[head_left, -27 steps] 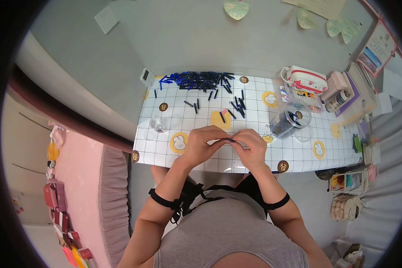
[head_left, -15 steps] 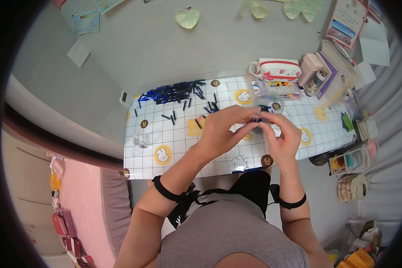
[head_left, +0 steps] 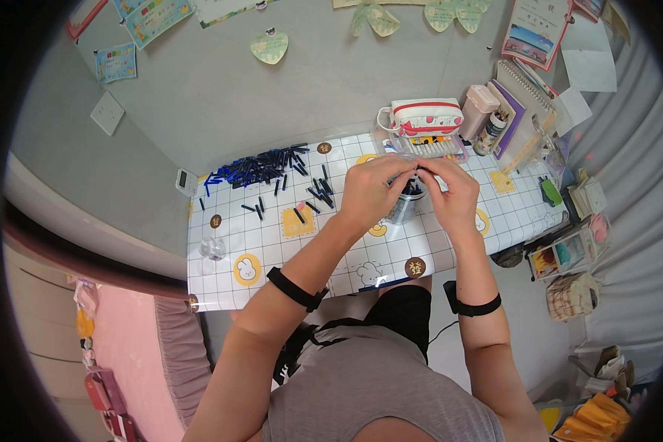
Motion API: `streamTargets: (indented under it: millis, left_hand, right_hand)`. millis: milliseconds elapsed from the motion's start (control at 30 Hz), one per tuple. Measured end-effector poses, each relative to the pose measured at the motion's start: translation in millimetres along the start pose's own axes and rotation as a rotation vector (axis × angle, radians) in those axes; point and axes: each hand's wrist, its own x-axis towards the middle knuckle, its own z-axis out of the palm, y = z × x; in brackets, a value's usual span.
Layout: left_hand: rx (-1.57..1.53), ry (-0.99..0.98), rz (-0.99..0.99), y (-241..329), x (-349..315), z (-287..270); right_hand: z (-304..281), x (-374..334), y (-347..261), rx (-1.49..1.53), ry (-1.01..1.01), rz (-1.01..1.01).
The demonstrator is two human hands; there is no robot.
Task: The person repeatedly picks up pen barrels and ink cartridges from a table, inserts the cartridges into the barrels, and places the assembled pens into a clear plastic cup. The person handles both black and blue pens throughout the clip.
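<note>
My left hand (head_left: 376, 190) and my right hand (head_left: 453, 193) meet over a clear jar (head_left: 401, 214), fingers pinched together. Between their fingertips a bit of a small dark tube (head_left: 419, 169) shows; the fingers hide the rest, so I cannot tell how many are held. Inside the jar, dark tubes (head_left: 414, 188) like pen ink cartridges stand near the rim. Left of my left hand lies a small cluster of loose dark tubes (head_left: 321, 191). Farther back, a big heap of dark-blue and black tubes (head_left: 258, 168) spreads near the wall.
A small clear container (head_left: 213, 248) stands at the table's left. A white pencil case (head_left: 426, 118) rests on a box of markers at the back. To its right are a pink box (head_left: 479, 110), a bottle (head_left: 491, 132) and notebooks (head_left: 519, 103). A green item (head_left: 549, 191) lies far right.
The view has shifted, so the table appears farther left. My hands have tilted upward over the jar, uncovering its mouth. The several tubes seen between my fingers before are now mostly hidden.
</note>
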Motion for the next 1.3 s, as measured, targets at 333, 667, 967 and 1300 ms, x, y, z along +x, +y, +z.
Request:
streamTargets:
  millis: [333,667,967,1300]
  left_hand:
    - [0.198,0.071,0.002,-5,-32,-41]
    - [0.576,0.147,-0.349,-70,-135,-162]
    - [0.891,-0.138,-0.485,-122,-197,-207]
    - [0.64,-0.126,-0.522,-98,-187,-222]
  right_hand:
    - [23,-5,-30,-0.246,-0.077,-0.13]
    - [124,-45,-80,-0.002,-0.348,-0.106]
    - [229,-67,-83,-0.094,-0.836,-0.169]
    - [298,-6,-33,-0.48,-0.838,-0.074]
